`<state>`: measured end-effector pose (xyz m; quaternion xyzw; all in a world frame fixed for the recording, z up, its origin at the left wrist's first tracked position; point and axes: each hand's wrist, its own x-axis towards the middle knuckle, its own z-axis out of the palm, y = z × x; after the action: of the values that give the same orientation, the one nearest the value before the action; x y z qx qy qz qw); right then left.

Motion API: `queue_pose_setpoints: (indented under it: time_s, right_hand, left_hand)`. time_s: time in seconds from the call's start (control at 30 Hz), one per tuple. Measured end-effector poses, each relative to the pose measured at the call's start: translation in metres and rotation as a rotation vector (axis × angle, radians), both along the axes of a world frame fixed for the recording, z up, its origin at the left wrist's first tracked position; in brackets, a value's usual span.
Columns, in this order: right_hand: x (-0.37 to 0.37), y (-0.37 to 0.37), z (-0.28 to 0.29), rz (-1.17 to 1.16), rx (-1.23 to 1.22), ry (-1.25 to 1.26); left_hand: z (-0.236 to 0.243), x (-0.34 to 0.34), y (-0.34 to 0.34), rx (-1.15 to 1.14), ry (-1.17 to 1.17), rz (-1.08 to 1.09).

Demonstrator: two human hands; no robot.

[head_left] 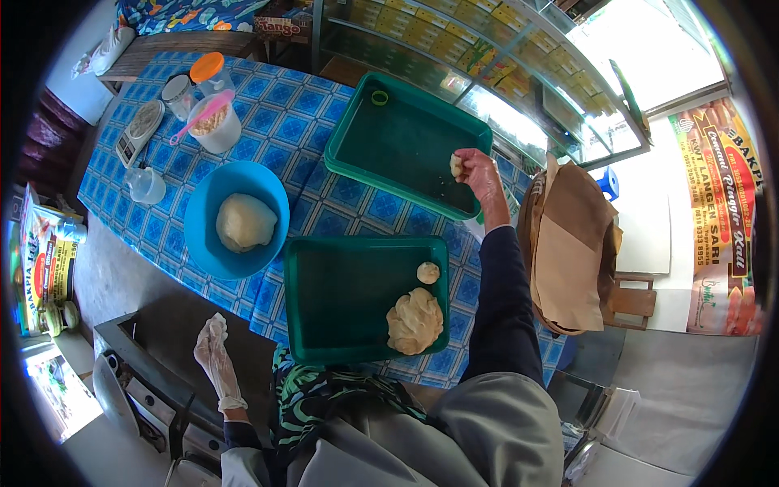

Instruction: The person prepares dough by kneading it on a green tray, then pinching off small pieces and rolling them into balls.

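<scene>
Pinching pale dough lump (454, 165) above rectangular green plastic tray (398, 130): right hand (481, 174), gentle release likely needed next; left hand (213, 357), grip unclear.

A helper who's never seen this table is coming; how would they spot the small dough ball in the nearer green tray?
On the blue checked tablecloth, find the nearer green tray. By its right wall, the small dough ball sits just beyond the large lumpy dough mass. It is much the smaller and rounder of the two.
</scene>
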<state>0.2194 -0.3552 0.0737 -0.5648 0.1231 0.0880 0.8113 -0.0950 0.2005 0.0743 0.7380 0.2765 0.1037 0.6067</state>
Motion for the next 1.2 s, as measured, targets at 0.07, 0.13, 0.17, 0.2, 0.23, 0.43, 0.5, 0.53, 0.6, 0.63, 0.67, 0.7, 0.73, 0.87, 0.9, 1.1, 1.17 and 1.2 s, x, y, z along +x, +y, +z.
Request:
queue_pose_setpoints:
  time_s: [0.07, 0.13, 0.17, 0.2, 0.23, 0.43, 0.5, 0.53, 0.6, 0.63, 0.67, 0.7, 0.73, 0.87, 0.9, 1.1, 1.17, 1.2]
  right_hand:
    - [0.003, 0.003, -0.002, -0.009, -0.117, 0.084]
    - [0.006, 0.016, -0.008, -0.01, -0.227, 0.169]
    - [0.006, 0.023, -0.015, 0.042, -0.609, 0.096]
    - [0.003, 0.012, -0.026, 0.081, -1.003, 0.023]
    - [-0.002, 0.002, -0.04, 0.075, -1.285, -0.409]
    - [-0.03, 0.025, -0.037, 0.451, -1.551, -0.624]
    - [-0.032, 0.023, -0.031, 0.519, -1.539, -0.642]
    - [-0.031, 0.024, -0.029, 0.583, -1.566, -0.648]
    - [-0.028, 0.014, -0.029, 0.647, -1.6, -0.657]
    - [-0.023, 0.002, -0.03, 0.637, -1.589, -0.602]
    - [-0.02, -0.002, -0.031, 0.631, -1.567, -0.553]
    - [-0.018, -0.006, -0.034, 0.635, -1.563, -0.559]
    - [-0.017, -0.01, -0.037, 0.295, -1.524, -0.452]
    - [-0.013, 0.0, -0.047, 0.187, -1.686, -0.544]
    - [-0.01, 0.001, -0.048, 0.259, -1.719, -0.573]
    - [-0.029, 0.023, -0.042, 0.421, -1.625, -0.381]
    - [-0.028, 0.025, -0.04, 0.384, -1.631, -0.369]
    - [-0.026, 0.023, -0.038, 0.36, -1.668, -0.361]
  left_hand:
    - [-0.001, 0.002, -0.001, -0.004, 0.022, 0.01]
    - [-0.002, 0.003, 0.001, -0.015, 0.013, 0.002]
    - [-0.003, 0.004, 0.001, -0.031, 0.002, -0.013]
    - [-0.002, 0.01, -0.003, -0.042, 0.001, -0.028]
    - [-0.001, 0.016, -0.007, -0.041, 0.004, -0.043]
    - [0.0, 0.004, 0.004, -0.029, 0.013, -0.004]
    - [-0.003, 0.002, 0.004, -0.034, 0.016, -0.005]
    - [-0.006, 0.001, 0.005, -0.056, 0.013, -0.009]
    - [-0.011, -0.001, 0.004, -0.085, 0.004, -0.012]
    - [-0.014, 0.0, 0.002, -0.107, -0.026, -0.016]
    - [-0.013, -0.001, 0.001, -0.12, -0.052, -0.013]
    - [-0.012, -0.002, 0.002, -0.117, -0.053, -0.006]
    - [-0.011, -0.002, 0.004, -0.11, -0.043, -0.008]
    - [-0.002, -0.013, 0.01, -0.037, 0.011, 0.01]
    - [-0.004, -0.015, 0.01, -0.04, 0.01, 0.007]
    - [-0.008, -0.026, 0.01, -0.064, 0.024, 0.053]
    - [-0.007, -0.028, 0.008, -0.054, -0.016, 0.027]
    - [-0.008, -0.028, 0.009, -0.051, -0.017, 0.032]
